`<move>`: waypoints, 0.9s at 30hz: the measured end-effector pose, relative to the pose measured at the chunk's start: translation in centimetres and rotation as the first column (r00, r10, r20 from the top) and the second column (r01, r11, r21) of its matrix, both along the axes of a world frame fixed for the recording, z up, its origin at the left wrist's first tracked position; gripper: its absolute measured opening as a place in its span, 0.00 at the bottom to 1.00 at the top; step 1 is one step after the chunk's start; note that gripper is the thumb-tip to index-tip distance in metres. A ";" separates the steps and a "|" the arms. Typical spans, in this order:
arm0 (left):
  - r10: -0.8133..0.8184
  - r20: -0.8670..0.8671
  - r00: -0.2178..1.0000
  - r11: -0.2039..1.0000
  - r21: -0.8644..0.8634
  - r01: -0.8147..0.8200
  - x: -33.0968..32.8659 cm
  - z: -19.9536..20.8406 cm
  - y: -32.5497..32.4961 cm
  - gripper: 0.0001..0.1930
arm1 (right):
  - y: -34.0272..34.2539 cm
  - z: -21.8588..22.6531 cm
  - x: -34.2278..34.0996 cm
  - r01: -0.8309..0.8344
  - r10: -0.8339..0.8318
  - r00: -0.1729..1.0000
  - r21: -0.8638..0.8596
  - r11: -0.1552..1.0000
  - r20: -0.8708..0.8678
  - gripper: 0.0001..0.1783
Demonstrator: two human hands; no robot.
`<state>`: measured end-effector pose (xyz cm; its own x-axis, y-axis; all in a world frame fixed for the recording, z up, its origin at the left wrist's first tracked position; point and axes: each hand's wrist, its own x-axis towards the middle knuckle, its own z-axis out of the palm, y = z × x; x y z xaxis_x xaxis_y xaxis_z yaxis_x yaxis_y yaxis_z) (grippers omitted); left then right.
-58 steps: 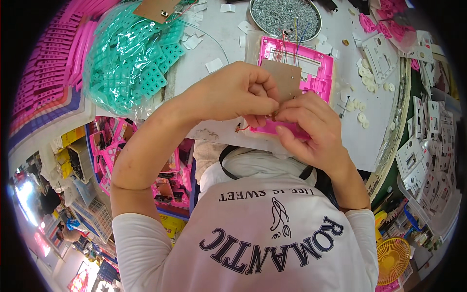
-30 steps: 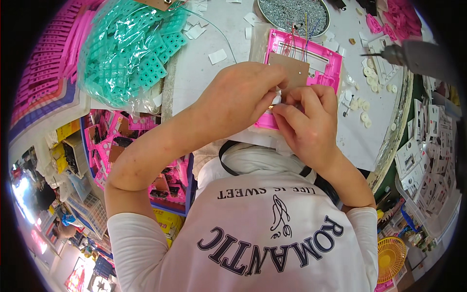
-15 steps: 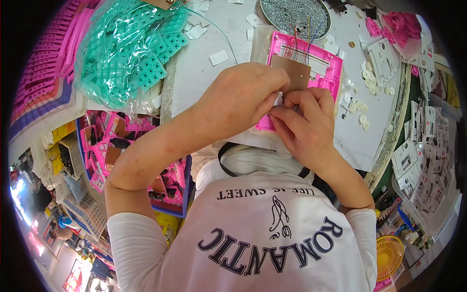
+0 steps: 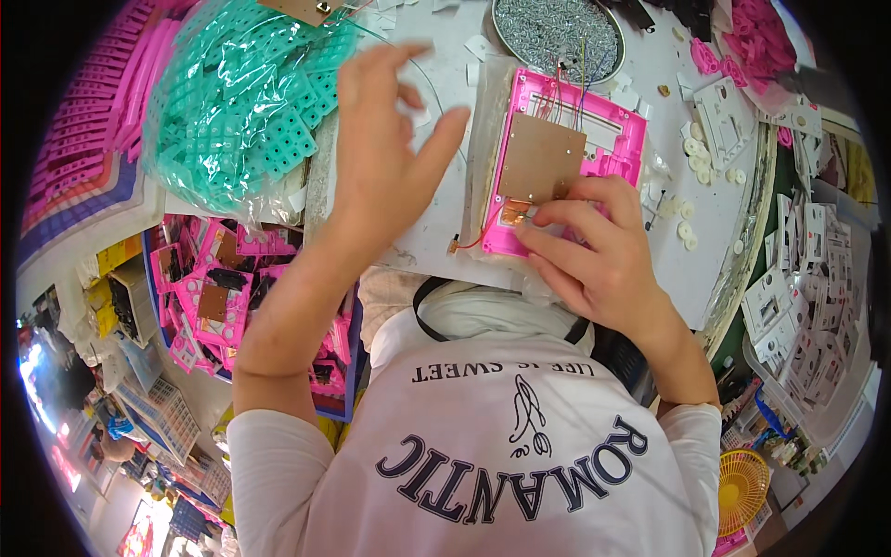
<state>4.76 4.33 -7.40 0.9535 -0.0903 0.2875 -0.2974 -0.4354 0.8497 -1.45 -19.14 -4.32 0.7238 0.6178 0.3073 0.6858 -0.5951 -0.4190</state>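
Observation:
A pink plastic housing (image 4: 635, 139) lies in front of me with a brown circuit board (image 4: 543, 158) in it. Thin wires run from its far side. My right hand (image 4: 594, 246) rests over the near part, its thumb and fingers closed together beside a small copper-coloured piece (image 4: 514, 212). What is between those fingertips is too small to make out. A red wire leads to a small part (image 4: 454, 245) just left of the housing. My left hand (image 4: 385, 148) is raised left of the housing, fingers apart, holding nothing.
A clear bag of teal keypads (image 4: 232, 111) lies at left, above a blue crate of pink housings (image 4: 213, 297). A round tray of screws (image 4: 557, 37) stands at the back. White round parts (image 4: 691, 148) are scattered at right, near white panels (image 4: 724, 116).
My left hand has let go at the housing and moved up and left, its fingers spreading. The board and copper-coloured piece now show. My right hand stays at the housing's near end.

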 end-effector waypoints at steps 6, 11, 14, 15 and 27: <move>-0.427 -0.211 0.880 0.876 0.148 0.460 -6.3 0.1 2.0 0.09 | 0.8 -0.5 -1.5 0.196 -0.197 0.980 -0.120 0.973 0.003 0.23; -0.425 -0.425 0.799 0.902 -0.269 0.336 -6.6 0.9 2.5 0.03 | 0.9 -0.8 -2.8 0.195 -0.205 0.979 -0.250 0.948 -0.014 0.28; -0.318 -0.399 0.860 0.906 -0.396 0.152 -3.4 1.4 1.6 0.05 | 0.9 0.0 -2.2 0.155 -0.178 0.983 -0.284 0.946 -0.054 0.28; -0.367 -0.474 0.801 0.882 -0.451 0.137 -2.4 1.9 1.2 0.06 | 0.8 0.1 -1.8 0.132 -0.159 0.984 -0.268 0.954 -0.079 0.28; -0.504 -0.395 0.768 0.802 -0.545 0.246 -2.5 1.9 -2.6 0.07 | 0.2 0.7 -2.6 0.097 -0.121 0.985 -0.188 0.977 -0.122 0.30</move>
<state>2.27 1.70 -5.54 0.8802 -0.4607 -0.1144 0.1665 0.0740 0.9833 -4.02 -18.93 -3.63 0.8163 0.5697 0.0953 0.5587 -0.7371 -0.3802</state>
